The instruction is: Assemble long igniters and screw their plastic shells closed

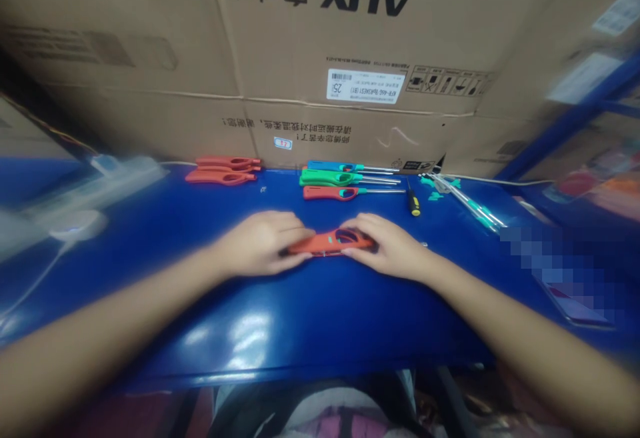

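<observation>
Both hands grip one red lighter handle [327, 243] above the middle of the blue table. My left hand [267, 241] closes round its left end, thumb below and fingers above. Around the right end, by the dark finger loop, my right hand [387, 245] is closed. No metal tube shows on this handle. Beyond my hands lie long-necked gas lighters with metal tubes: a red lighter [327, 193], a green lighter [325, 177] and a blue lighter [330, 167]. Several red lighter handles [220, 177] without tubes lie behind my left hand.
A black-and-yellow screwdriver [413, 203] lies right of the lighters. Beyond it are small turquoise parts [436, 195] and metal tubes with turquoise ends [475, 208]. A phone [575, 301] lies at right, a white round device [77, 225] at left. A cardboard wall [280, 45] stands behind.
</observation>
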Motion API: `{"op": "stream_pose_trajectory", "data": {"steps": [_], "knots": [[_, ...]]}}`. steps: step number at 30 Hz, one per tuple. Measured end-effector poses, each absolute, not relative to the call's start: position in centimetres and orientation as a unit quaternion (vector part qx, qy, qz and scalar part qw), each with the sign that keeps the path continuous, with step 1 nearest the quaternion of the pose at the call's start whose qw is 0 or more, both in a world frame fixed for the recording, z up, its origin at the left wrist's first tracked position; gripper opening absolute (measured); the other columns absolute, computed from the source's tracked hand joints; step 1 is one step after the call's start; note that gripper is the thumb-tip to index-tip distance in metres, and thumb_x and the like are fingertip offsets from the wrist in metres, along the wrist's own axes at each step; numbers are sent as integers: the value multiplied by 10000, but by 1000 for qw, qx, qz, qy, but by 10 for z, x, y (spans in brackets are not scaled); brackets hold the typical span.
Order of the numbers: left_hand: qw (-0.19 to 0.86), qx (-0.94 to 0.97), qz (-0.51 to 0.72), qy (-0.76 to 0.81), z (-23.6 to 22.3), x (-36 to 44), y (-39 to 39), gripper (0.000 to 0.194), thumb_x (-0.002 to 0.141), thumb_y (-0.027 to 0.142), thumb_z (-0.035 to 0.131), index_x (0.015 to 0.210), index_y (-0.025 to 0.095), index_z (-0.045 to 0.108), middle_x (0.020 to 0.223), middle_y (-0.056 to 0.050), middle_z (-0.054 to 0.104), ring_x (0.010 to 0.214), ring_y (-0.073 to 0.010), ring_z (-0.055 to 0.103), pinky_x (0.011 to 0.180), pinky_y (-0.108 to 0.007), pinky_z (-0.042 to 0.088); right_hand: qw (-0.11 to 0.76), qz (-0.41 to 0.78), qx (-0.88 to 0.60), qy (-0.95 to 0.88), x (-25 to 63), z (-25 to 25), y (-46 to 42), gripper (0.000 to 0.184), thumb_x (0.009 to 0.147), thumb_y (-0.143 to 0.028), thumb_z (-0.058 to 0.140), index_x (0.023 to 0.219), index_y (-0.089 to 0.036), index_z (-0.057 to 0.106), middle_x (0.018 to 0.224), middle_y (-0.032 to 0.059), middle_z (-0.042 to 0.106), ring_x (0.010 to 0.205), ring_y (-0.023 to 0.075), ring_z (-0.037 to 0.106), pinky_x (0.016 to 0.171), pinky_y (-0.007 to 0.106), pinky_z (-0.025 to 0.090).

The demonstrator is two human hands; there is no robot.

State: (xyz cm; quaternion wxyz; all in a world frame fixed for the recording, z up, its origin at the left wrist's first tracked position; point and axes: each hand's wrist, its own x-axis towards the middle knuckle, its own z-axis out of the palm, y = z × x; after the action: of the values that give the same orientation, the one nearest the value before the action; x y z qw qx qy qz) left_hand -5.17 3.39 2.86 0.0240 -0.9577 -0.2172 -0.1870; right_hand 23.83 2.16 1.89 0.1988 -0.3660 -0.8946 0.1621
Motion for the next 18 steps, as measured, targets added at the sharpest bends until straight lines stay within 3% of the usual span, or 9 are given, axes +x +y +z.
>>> {"op": "stream_pose_trajectory", "data": {"steps": [18], "knots": [[16, -963, -139, -228, 26, -51, 34, 317, 989, 384, 532, 1139, 167, 707, 975, -95, 730, 867, -221, 672, 762, -314, 520, 160, 137, -361, -909, 238, 17, 23, 322, 946, -404, 638, 1205, -212, 635, 1118, 102, 653, 1031, 262, 601, 896, 423, 504]]}}
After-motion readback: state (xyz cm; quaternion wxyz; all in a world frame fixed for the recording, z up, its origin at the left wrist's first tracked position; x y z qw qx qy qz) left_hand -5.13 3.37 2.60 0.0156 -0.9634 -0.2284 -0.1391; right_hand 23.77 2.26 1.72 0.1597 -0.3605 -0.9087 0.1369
